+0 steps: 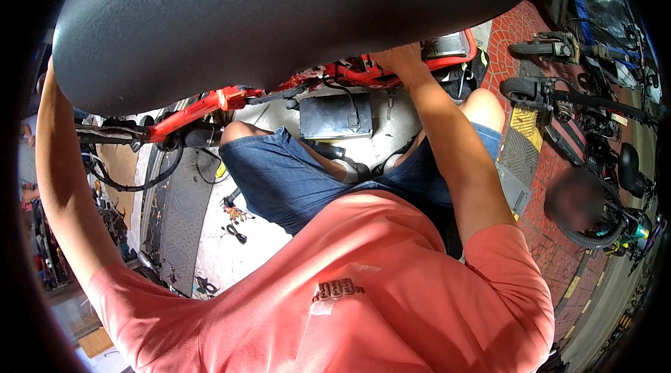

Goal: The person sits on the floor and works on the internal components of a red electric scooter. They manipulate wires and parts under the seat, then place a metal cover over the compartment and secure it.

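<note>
A large black seat (279,17) fills the upper part of the head view. Below it runs the red metal frame (196,109) of a two-wheeler, with cables and black parts along it. My right hand (400,59) reaches in at the frame under the seat's lower edge, and its fingers are hidden there. My left arm stretches up along the far left, and the hand disappears behind the seat's left end. Between my legs, under the frame, a black box with a handle (335,116) lies on the pale ground.
Loose wires (236,223) lie on the ground at my left. A grey metal piece (514,191) is beside my right leg. Several scooters and bicycles, one with a black wheel (528,91), stand on the red paving at right. Tools and parts (52,240) crowd the far left.
</note>
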Available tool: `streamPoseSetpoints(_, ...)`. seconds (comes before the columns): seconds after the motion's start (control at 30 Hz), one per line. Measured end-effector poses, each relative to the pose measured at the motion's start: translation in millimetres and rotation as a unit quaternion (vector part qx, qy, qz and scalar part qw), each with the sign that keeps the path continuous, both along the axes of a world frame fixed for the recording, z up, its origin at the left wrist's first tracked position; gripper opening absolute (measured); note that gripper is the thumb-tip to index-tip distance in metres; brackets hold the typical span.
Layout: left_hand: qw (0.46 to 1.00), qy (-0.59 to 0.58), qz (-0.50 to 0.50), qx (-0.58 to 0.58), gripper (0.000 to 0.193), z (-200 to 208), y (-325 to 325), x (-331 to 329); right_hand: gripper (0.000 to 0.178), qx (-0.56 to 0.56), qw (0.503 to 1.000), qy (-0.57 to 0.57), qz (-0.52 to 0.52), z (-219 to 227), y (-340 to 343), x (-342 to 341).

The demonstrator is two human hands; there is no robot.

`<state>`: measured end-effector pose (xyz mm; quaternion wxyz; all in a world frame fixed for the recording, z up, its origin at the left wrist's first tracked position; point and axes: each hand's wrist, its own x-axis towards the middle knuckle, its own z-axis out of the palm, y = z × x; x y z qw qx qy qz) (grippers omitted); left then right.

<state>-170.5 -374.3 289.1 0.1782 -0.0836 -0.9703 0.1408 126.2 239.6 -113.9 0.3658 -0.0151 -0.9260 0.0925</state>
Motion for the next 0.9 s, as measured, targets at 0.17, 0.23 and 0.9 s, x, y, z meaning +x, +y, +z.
streamPoseSetpoints(0.17,1.000,0.001,0.001,-0.001,0.054,3,-1,0,0.052,0.027,0.999,0.020,-0.006,-3,-2,-1)
streamPoseSetpoints(0.23,1.000,0.000,0.001,-0.001,0.054,4,-1,0,0.052,0.031,0.999,0.028,-0.006,-2,-1,-1)
streamPoseSetpoints(0.9,0.998,0.049,0.035,0.023,0.055,12,91,3,0.050,-0.060,0.994,-0.091,-0.020,58,-8,31)
